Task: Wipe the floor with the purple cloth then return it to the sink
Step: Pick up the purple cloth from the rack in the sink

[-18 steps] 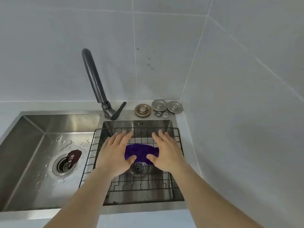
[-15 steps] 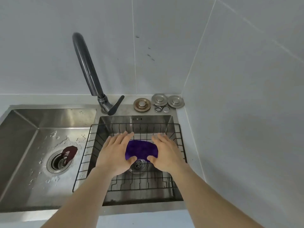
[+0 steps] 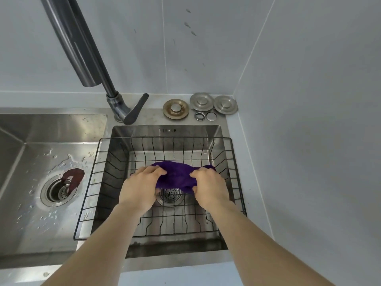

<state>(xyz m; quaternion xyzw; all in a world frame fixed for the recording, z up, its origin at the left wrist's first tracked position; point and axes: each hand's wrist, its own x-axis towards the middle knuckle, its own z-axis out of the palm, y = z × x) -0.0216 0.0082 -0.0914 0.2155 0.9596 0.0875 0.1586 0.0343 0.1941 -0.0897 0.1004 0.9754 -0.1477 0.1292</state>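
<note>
The purple cloth (image 3: pixel 177 175) lies bunched in the black wire basket (image 3: pixel 97 159) that sits in the right basin of the steel sink (image 3: pixel 165 131). My left hand (image 3: pixel 139 187) grips the cloth's left end with curled fingers. Over the cloth's right end my right hand (image 3: pixel 209 187) is closed, thumb tucked under the fabric. The cloth sags between both hands just above the basin's drain. The parts of the cloth under my palms are hidden.
A dark grey tap (image 3: pixel 82 48) leans over from the upper left, its lever (image 3: pixel 136 110) pointing at the basket. Drain covers and rings (image 3: pixel 201 106) lie on the back ledge. The wet left basin (image 3: pixel 41 162) has a drain with a dark red stopper (image 3: pixel 73 178). A tiled wall (image 3: pixel 309 120) stands close on the right.
Both hands went from flat with spread fingers over the cloth to closed on its two ends, bunching it. The view has moved closer and lower over the right basin.
</note>
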